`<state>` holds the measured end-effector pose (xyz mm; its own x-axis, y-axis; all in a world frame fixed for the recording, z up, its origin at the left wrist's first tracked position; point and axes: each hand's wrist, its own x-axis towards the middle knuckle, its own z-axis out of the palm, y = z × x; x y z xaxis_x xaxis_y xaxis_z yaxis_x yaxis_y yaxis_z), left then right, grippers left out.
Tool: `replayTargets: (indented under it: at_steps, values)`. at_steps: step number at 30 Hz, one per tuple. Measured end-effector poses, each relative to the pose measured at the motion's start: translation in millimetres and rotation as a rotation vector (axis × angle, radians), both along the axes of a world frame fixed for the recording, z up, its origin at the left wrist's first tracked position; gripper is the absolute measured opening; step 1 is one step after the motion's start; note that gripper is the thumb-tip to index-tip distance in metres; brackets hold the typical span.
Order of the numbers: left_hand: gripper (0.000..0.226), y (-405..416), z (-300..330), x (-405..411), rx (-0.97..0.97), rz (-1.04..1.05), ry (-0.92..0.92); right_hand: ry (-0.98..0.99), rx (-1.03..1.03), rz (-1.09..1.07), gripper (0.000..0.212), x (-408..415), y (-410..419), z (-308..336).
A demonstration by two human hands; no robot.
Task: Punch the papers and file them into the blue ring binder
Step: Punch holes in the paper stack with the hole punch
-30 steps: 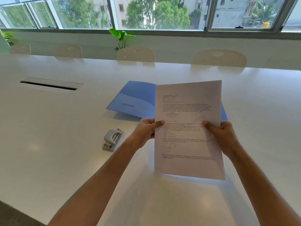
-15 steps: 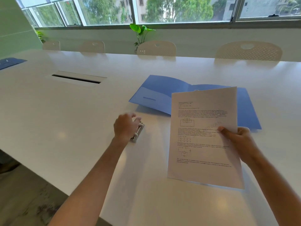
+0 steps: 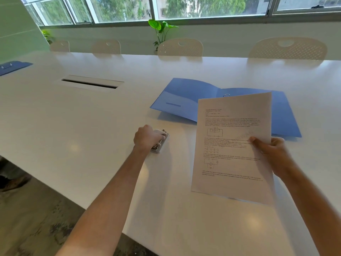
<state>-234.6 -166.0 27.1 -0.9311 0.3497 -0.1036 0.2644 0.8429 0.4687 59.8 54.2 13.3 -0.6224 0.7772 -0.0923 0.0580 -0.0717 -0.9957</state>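
My right hand (image 3: 271,154) pinches a stack of printed papers (image 3: 232,145) at its right edge and holds it upright above the white table (image 3: 92,135). My left hand (image 3: 146,138) grips a small white hole punch (image 3: 160,142) that sits on the table left of the papers. Behind them the blue ring binder (image 3: 188,97) lies open and flat, one metal ring showing just above the papers' top edge. The papers hide part of the binder's right half.
A cable slot (image 3: 90,83) is set into the table at the left. Another blue folder (image 3: 13,66) lies at the far left edge. White chairs (image 3: 180,47) line the far side under the windows, with a green plant (image 3: 160,28) behind them. The near table edge runs diagonally at the lower left.
My left hand let go of the papers, moved left and closed around the hole punch. The right hand alone now holds the papers. The camera view has shifted left.
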Motion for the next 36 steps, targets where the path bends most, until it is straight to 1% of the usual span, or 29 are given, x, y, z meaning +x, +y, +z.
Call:
replayTargets:
  at_steps: [5,7,9,11,13,15,17,18,19,20,21,22,23,27,30,31,33,34,36]
  values:
    - [0.026,-1,1,1,0.023,0.025,-0.021,-0.023,-0.04,-0.01,0.013,-1,-2,-7]
    - [0.025,0,1,2,0.076,0.023,-0.021,-0.037,-0.043,-0.019,0.013,-1,-2,-9]
    - [0.031,-1,2,4,0.138,0.005,-0.034,-0.046,-0.042,-0.023,0.012,0,-2,-11]
    - [0.028,0,3,5,0.234,0.007,-0.097,-0.06,-0.041,-0.026,0.013,0,-2,-11]
    - [0.021,1,4,6,0.413,0.034,-0.264,-0.061,-0.05,-0.025,0.014,2,-2,-11]
    - [0.022,2,6,9,0.626,0.073,-0.501,-0.054,-0.062,-0.023,0.021,4,-2,-10]
    - [0.024,5,7,15,0.792,0.105,-0.716,-0.041,-0.074,-0.025,0.049,7,-3,-9]
    - [0.018,7,8,19,0.847,0.107,-0.801,-0.034,-0.084,-0.031,0.06,8,-3,-9]
    - [0.01,10,9,25,0.887,0.099,-0.882,-0.018,-0.088,-0.036,0.06,10,-2,-10]
    - [0.005,12,8,29,0.917,0.09,-0.951,-0.002,-0.088,-0.044,0.052,12,-2,-10]
    - [0.006,14,6,34,0.946,0.083,-1.006,0.016,-0.092,-0.049,0.042,15,-2,-9]
    - [0.008,16,3,39,0.971,0.084,-1.042,0.032,-0.101,-0.052,0.037,17,-2,-8]
    - [0.011,19,1,43,0.993,0.087,-1.073,0.045,-0.103,-0.05,0.036,20,-1,-7]
    - [0.025,33,-9,57,1.015,0.074,-1.147,0.057,-0.106,-0.053,0.03,33,2,-5]
    - [0.032,46,-16,67,0.966,0.058,-1.124,0.069,-0.106,-0.053,0.051,40,4,-5]
    - [0.033,49,-17,70,0.953,0.046,-1.114,0.066,-0.107,-0.055,0.047,41,5,-6]
    - [0.032,56,-19,76,0.949,0.018,-1.096,0.064,-0.11,-0.049,0.026,45,6,-6]
    - [0.031,60,-20,78,0.948,0.001,-1.082,0.061,-0.114,-0.05,0.019,46,7,-7]
    - [0.031,66,-20,81,0.944,-0.031,-1.051,0.047,-0.111,-0.058,0.016,49,9,-9]
